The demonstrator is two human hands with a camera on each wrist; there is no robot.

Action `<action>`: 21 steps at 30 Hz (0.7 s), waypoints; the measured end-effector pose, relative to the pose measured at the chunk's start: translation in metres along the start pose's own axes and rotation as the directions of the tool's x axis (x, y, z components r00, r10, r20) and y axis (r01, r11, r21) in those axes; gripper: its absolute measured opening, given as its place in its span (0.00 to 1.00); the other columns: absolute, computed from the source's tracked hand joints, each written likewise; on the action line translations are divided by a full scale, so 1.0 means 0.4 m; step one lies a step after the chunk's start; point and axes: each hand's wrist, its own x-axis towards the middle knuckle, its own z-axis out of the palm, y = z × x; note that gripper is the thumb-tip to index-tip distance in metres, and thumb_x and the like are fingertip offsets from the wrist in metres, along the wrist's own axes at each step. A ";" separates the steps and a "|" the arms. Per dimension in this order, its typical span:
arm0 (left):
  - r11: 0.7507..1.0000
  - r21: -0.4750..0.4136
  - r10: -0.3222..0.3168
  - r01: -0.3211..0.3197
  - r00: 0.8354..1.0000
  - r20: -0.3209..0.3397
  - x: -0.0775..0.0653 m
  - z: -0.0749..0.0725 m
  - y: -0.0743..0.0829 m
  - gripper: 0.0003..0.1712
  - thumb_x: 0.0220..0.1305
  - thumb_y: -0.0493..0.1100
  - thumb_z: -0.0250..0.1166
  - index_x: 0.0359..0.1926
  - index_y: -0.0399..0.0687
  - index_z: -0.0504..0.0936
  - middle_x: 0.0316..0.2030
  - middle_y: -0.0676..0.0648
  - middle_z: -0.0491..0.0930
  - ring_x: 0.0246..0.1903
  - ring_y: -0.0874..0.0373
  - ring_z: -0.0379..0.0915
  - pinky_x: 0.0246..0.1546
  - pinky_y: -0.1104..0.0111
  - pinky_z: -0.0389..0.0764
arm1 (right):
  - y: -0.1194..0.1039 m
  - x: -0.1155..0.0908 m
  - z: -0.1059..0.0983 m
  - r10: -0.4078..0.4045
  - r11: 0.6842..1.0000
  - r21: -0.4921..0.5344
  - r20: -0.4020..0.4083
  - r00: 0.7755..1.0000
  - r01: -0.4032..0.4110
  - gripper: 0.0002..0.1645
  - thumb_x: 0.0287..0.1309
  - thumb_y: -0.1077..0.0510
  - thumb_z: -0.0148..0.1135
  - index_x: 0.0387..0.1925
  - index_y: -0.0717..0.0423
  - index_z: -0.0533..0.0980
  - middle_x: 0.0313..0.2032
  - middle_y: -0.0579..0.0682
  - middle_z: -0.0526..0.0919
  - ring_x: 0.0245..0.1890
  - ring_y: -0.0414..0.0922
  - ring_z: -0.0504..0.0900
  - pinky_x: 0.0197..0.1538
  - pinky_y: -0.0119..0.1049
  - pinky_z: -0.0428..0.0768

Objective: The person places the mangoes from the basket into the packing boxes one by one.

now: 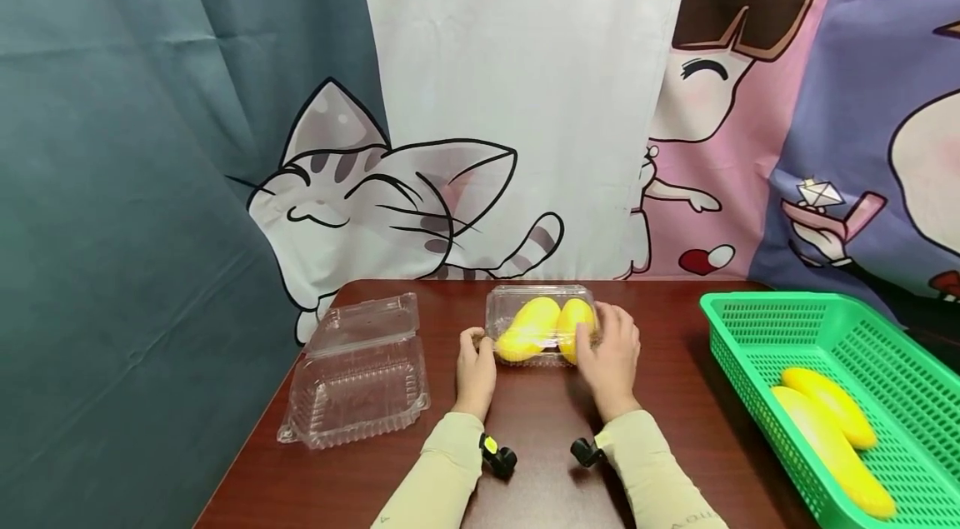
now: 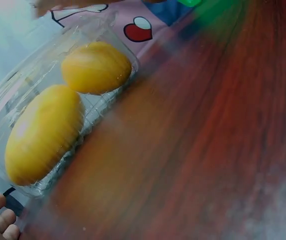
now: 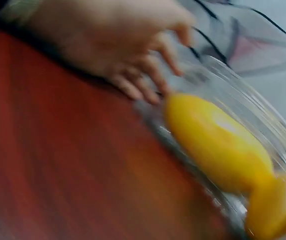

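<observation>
Two yellow mangoes (image 1: 531,327) lie inside a clear plastic clamshell box (image 1: 498,308) at the table's far edge, its lid down over them. My left hand (image 1: 476,375) is at the box's left front corner, fingers loosely bent. In the right wrist view the left hand (image 3: 133,45) shows from its side, fingertips at the box's end, blurred. My right hand (image 1: 615,358) is at the right end, thumb stretched across the front in the head view. In the left wrist view, the right hand's fingers (image 2: 63,6) extend above the box's far end.
A second clear clamshell box (image 1: 360,387) stands with its lid raised on the left of the brown table (image 1: 540,446). On the right, a green plastic basket (image 1: 731,379) holds two more mangoes (image 1: 832,437). A printed curtain (image 1: 517,96) hangs right behind the table.
</observation>
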 end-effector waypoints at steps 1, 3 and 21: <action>1.000 -0.021 0.001 0.000 1.000 0.010 0.001 0.001 0.000 0.19 0.75 0.44 0.50 0.63 0.45 0.71 0.59 0.40 0.77 0.58 0.44 0.74 0.58 0.49 0.74 | -0.014 0.000 0.010 -0.101 0.994 -0.047 -0.001 0.995 0.101 0.27 0.59 0.51 0.61 0.59 0.57 0.76 0.59 0.62 0.73 0.59 0.63 0.69 0.63 0.63 0.62; 0.999 -0.047 0.007 -0.005 0.999 0.037 0.004 0.002 0.000 0.24 0.76 0.43 0.49 0.70 0.47 0.67 0.66 0.39 0.71 0.66 0.43 0.68 0.64 0.47 0.69 | -0.044 -0.005 0.034 -0.240 0.964 -0.104 0.045 0.970 0.243 0.29 0.59 0.48 0.60 0.61 0.54 0.76 0.63 0.63 0.72 0.64 0.65 0.68 0.67 0.68 0.56; 0.994 -0.110 0.006 0.009 0.990 0.138 0.008 0.028 0.009 0.31 0.77 0.45 0.49 0.77 0.49 0.57 0.69 0.34 0.66 0.67 0.41 0.65 0.65 0.45 0.67 | -0.041 -0.028 0.053 -0.150 0.915 -0.294 0.385 0.911 0.275 0.34 0.63 0.31 0.56 0.68 0.34 0.73 0.68 0.54 0.70 0.70 0.58 0.62 0.72 0.65 0.46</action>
